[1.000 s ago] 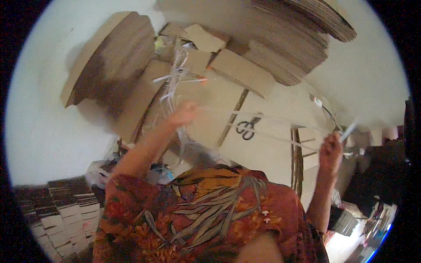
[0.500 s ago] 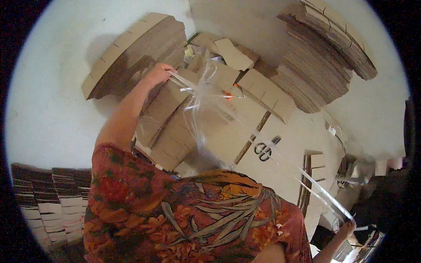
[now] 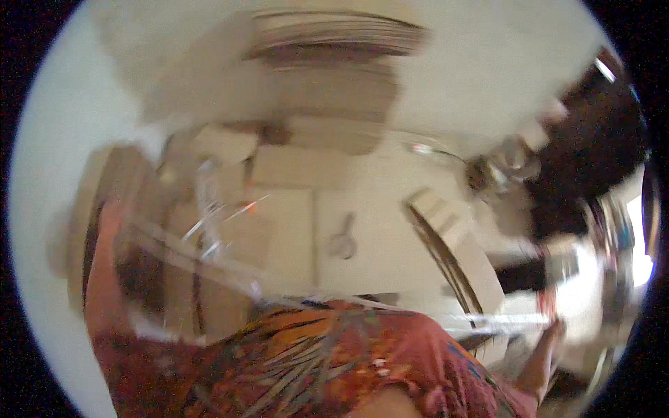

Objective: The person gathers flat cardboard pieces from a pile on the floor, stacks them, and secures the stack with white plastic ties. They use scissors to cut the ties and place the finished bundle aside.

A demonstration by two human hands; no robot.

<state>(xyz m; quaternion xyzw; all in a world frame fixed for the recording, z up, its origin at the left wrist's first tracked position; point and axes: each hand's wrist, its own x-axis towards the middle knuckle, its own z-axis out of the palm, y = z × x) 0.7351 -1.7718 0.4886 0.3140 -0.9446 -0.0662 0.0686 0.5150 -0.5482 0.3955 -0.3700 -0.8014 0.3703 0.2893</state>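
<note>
Long translucent plastic twine stretches in loose strands across my front from one hand to the other. At the far left my left hand is raised and smeared by motion, closed round one end of the strands. My right hand, low at the right, grips the other end, which runs taut as a pale band. A loose tangle of the same clear strips lies over the cardboard at the left. A pair of dark-handled scissors rests on the pale surface in the middle.
A tall stack of flat cardboard stands at the back, another cardboard stack by the left wall. Cardboard pieces lie in the middle, with a small orange thing near them. A cardboard box stands at the right.
The view has swung rightward and blurred. My hands are spread wider apart, and the twine now crosses low near my chest instead of running over the cardboard.
</note>
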